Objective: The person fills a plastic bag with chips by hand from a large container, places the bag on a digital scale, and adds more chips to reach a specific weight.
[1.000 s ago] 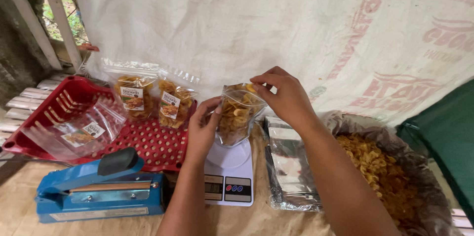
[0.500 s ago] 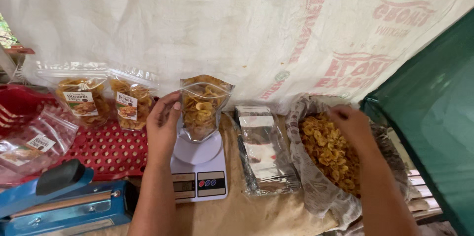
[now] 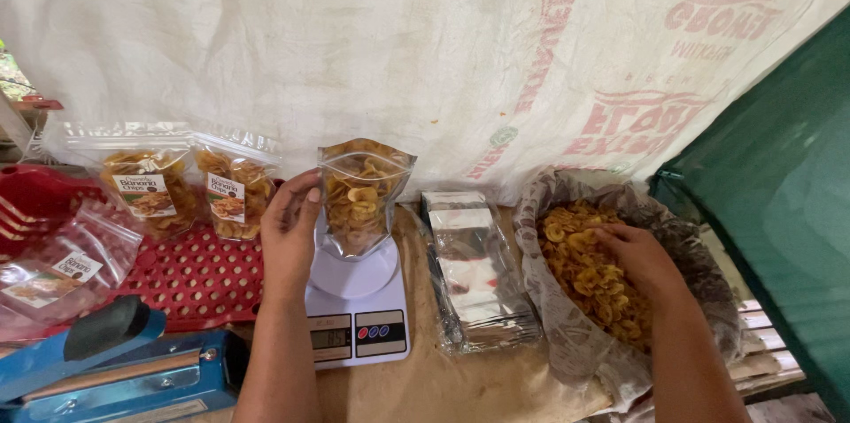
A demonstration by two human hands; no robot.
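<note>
So far, your left hand (image 3: 288, 232) steadies an open clear pouch (image 3: 359, 197) upright on the round platform of the white kitchen scale (image 3: 357, 308), fingers wrapped about the pouch's left edge. The pouch looks, by my judgement, well filled with yellow chips, its mouth unsealed. Your right hand (image 3: 639, 259) lies palm down in the paper-lined basket of loose chips (image 3: 584, 272) at the right, fingers curled among them; whether it grips any I cannot tell.

Two filled, labelled pouches (image 3: 186, 184) stand at the far left against the white cloth backdrop (image 3: 443, 51), on the red perforated tray (image 3: 190, 277); they seem finished. Another labelled bag (image 3: 57, 268) lies flat at the left edge, mostly empty as far as I can see. What seems left for the pouch on the scale is topping up to weight and closing its mouth.

Between scale and basket sits a stack of silvery empty pouches (image 3: 478, 277), close beside your right forearm's path, so reaching across could brush it. The blue heat sealer (image 3: 115, 365) rests at the near left, just beside your left forearm. A green tarp (image 3: 779, 184) hangs at the right, near the basket. The scale's display is partly shaded by your wrist.
</note>
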